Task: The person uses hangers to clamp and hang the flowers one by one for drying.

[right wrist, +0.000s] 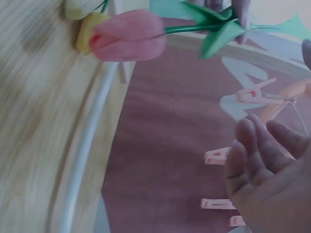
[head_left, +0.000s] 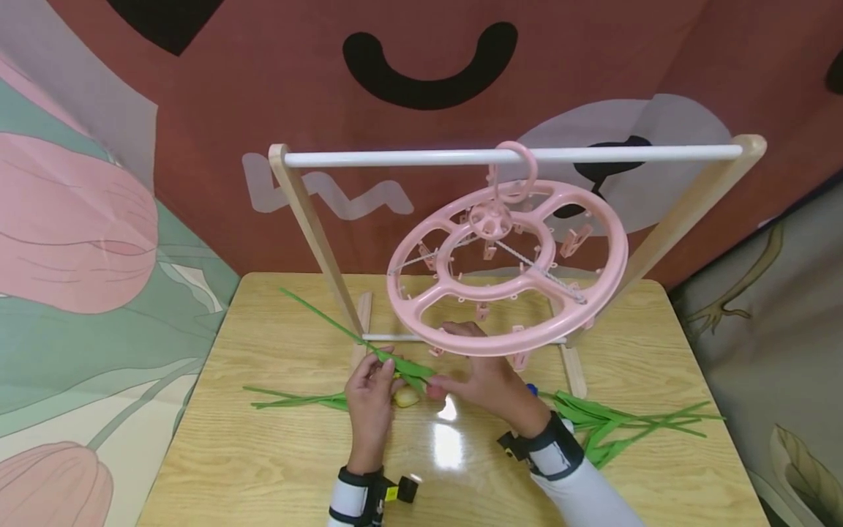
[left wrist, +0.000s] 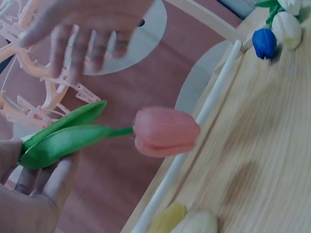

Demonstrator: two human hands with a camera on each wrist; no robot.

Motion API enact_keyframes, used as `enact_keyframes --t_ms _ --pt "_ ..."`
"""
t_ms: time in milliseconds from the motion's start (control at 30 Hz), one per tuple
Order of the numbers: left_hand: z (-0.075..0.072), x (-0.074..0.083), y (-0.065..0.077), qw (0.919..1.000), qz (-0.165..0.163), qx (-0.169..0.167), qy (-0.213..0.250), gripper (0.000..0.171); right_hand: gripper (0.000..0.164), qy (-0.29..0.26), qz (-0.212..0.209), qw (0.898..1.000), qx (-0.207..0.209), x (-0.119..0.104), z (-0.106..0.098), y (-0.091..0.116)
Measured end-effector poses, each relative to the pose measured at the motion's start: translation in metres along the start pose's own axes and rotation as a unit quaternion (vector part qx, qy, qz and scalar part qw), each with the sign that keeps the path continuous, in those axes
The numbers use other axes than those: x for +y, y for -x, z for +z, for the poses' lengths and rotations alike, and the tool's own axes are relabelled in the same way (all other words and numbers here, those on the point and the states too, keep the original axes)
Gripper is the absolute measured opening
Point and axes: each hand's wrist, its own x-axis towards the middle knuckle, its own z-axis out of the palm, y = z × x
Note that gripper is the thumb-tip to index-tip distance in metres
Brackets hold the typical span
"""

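Observation:
My left hand (head_left: 370, 402) pinches an artificial pink tulip (left wrist: 166, 132) by its green leaves and stem. The bloom points right, toward my other hand, and the long stem (head_left: 316, 309) runs out to the back left. Beneath the near rim of a pink round clip hanger (head_left: 514, 342), my right hand (head_left: 494, 384) is raised with loosely bent fingers. Nothing shows in its grasp. In the right wrist view its fingers lie close to the hanger's dangling pink clips (right wrist: 217, 156). Part of that hand is hidden behind the rim in the head view.
The hanger hooks over the white bar (head_left: 395, 158) of a wooden-legged rack. On the table (head_left: 263, 468), a yellow tulip (left wrist: 168, 218) and a white one (left wrist: 197, 223) lie at left. A blue tulip (left wrist: 265, 43) and white tulips (left wrist: 286, 30) lie at right, leaves (head_left: 599, 421) spread.

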Motion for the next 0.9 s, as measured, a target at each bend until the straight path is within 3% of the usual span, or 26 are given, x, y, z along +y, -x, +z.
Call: enact_keyframes --t_ms 167,467,633,900 --pt "-0.002 0.001 -0.001 0.9978 0.023 0.003 -0.062 0.025 0.075 -0.014 -0.024 0.999 0.036 -0.013 0.0 -0.005" --pt "-0.002 0.002 -0.004 0.9855 0.075 0.012 -0.152 0.019 0.047 -0.028 -0.039 0.996 0.07 -0.03 -0.001 -0.011" --pt "0.0 0.002 -0.005 0.9801 0.092 0.013 -0.175 0.017 0.034 -0.037 -0.052 0.994 0.087 -0.035 -0.003 -0.012" --pt "0.002 0.005 -0.006 0.9755 0.102 0.008 -0.195 0.014 0.035 -0.097 -0.031 0.993 0.067 -0.036 -0.002 -0.018"
